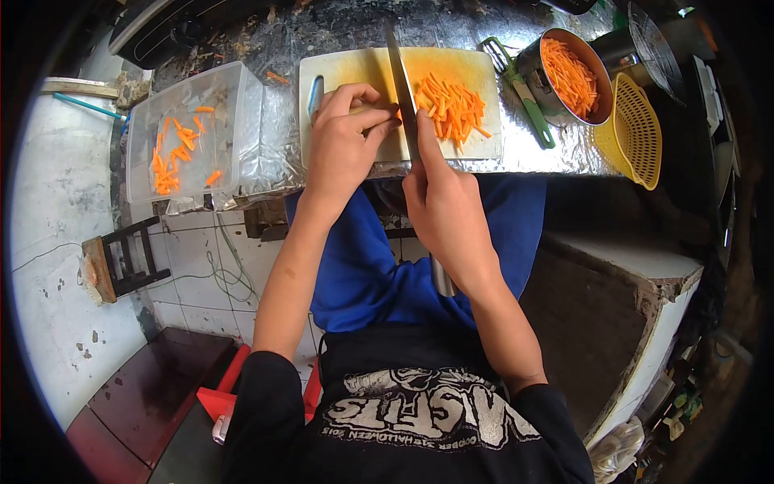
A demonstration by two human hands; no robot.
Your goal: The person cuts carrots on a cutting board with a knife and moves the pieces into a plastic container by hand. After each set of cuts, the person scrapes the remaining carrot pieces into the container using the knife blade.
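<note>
Grips the knife (402, 81) in the right hand (445, 198), pointing forward. Pins carrot (398, 114) with the left hand (343, 133), just left of the blade (408, 109).

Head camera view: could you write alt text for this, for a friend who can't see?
A person's right hand holds a large knife at a cutting board, the left hand close beside its blade. Carrot strips are piled right of the knife; more sit in a metal pot at right and a clear plastic container at left.
</note>
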